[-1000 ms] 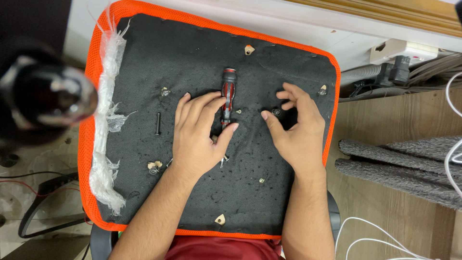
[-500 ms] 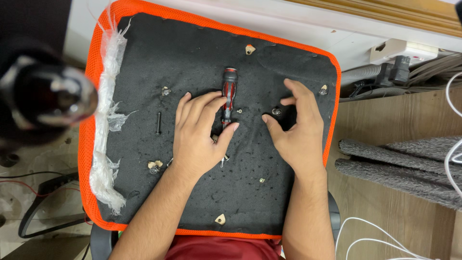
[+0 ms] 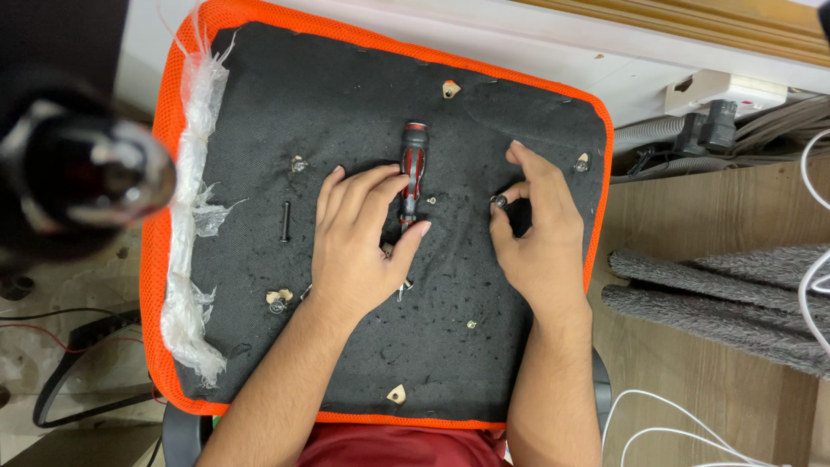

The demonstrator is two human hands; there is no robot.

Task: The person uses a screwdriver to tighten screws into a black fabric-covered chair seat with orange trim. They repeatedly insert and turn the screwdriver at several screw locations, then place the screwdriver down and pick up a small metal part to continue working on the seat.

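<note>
The right hand [image 3: 538, 238] pinches a small dark screw [image 3: 499, 201] between thumb and forefinger on the black seat underside [image 3: 346, 104], while the left hand [image 3: 359, 242] lies open-fingered against the red-and-black screwdriver [image 3: 411, 173], whose long axis runs toward and away from the person, handle end farthest.

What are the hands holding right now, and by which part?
The right hand pinches a small bolt by its head. The left hand rests beside the screwdriver, gripping nothing.
</note>
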